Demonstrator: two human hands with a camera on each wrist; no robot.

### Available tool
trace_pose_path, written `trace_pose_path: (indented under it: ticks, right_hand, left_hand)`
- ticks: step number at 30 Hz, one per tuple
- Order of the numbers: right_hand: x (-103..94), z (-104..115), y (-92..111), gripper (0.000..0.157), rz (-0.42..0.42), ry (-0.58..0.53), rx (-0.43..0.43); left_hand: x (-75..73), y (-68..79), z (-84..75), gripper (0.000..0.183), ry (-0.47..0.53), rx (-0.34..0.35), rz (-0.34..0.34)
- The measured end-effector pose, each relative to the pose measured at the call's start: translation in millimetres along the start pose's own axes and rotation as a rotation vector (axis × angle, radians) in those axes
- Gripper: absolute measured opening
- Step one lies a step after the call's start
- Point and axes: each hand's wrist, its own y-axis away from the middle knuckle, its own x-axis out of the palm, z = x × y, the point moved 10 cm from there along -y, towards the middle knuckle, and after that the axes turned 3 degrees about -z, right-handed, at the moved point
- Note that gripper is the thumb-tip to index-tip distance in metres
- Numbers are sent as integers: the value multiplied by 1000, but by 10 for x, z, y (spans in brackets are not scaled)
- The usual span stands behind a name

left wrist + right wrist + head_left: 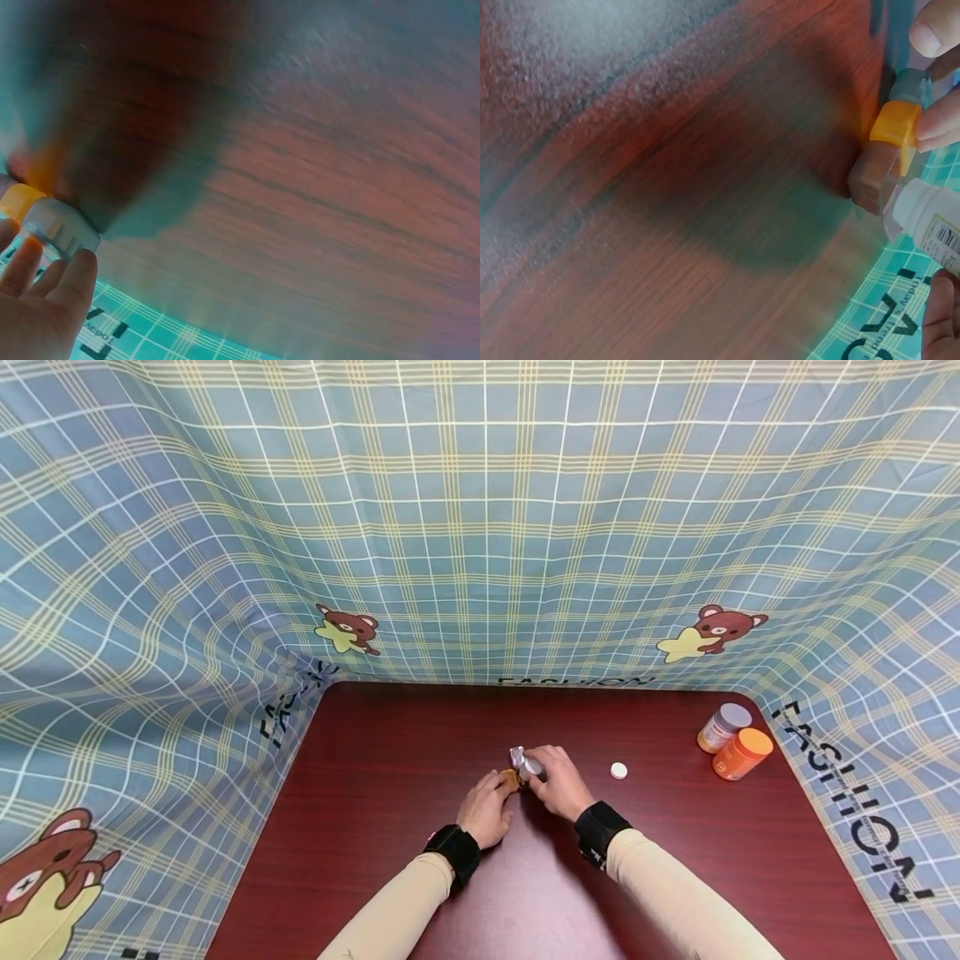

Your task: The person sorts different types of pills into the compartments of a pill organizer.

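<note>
My left hand (483,810) holds a small pill box (895,122) on the table, its fingers against the coloured compartments. Grey, orange and brown sections show in the right wrist view, with a clear lid (891,214) standing up at the brown end. In my right hand (558,782) is a white pill bottle (934,221) with a barcode label. The bottle is uncapped and tilted, its mouth right at the clear lid. From the left wrist, the fingers (75,281) lie along the grey section (60,225). The bottle's contents are hidden.
A round white cap (618,770) lies on the dark red table (390,752), right of the right hand. Near the table's right edge stand a grey-lidded bottle (723,728) and an orange jar (742,754). Checked cloth (480,568) hangs around the back and sides.
</note>
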Motion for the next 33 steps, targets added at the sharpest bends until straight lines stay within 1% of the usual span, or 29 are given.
trace_pose_path:
  ticks: [3,5,7,12,16,18,20,21,23,25,27,29,30,33]
  right_hand:
    - [7,-10,-23,43,4,-5,-2]
    - [17,-38,-37,43,9,-5,15]
    - [24,-81,-58,42,3,-3,41]
    - [6,-159,-131,41,-32,-47,111]
    - [21,-205,-145,39,-33,-56,153]
    - [38,-253,-125,37,-26,-64,199]
    - [50,-319,-92,35,-31,-89,265]
    - [53,-358,-70,34,-36,-114,309]
    - [44,-419,-22,32,-59,-174,398]
    - [25,-465,31,32,-95,-233,479]
    - [1,-472,68,31,-136,-299,534]
    - [-13,-440,76,31,-169,-359,551]
    - [-17,-420,72,31,-185,-393,554]
    - [-21,-312,31,33,-226,-503,529]
  left_hand:
    - [0,-30,25,39,-1,3,11]
    - [-3,-49,32,39,-1,8,24]
    - [-4,-68,46,40,3,6,37]
    - [-1,-109,110,41,-5,-6,55]
    - [12,-132,159,42,-9,-13,65]
    - [13,-147,173,42,4,-14,63]
    - [-11,-169,185,41,49,-22,44]
    - [-31,-182,193,40,88,-33,28]
    - [-93,-206,226,38,194,-80,-21]
    - [-169,-230,280,35,334,-162,-82]
    - [-241,-248,340,32,469,-260,-155]
    - [-285,-268,378,29,633,-356,-208]
    - [-289,-283,386,29,716,-395,-223]
    - [-263,-331,359,32,950,-495,-236]
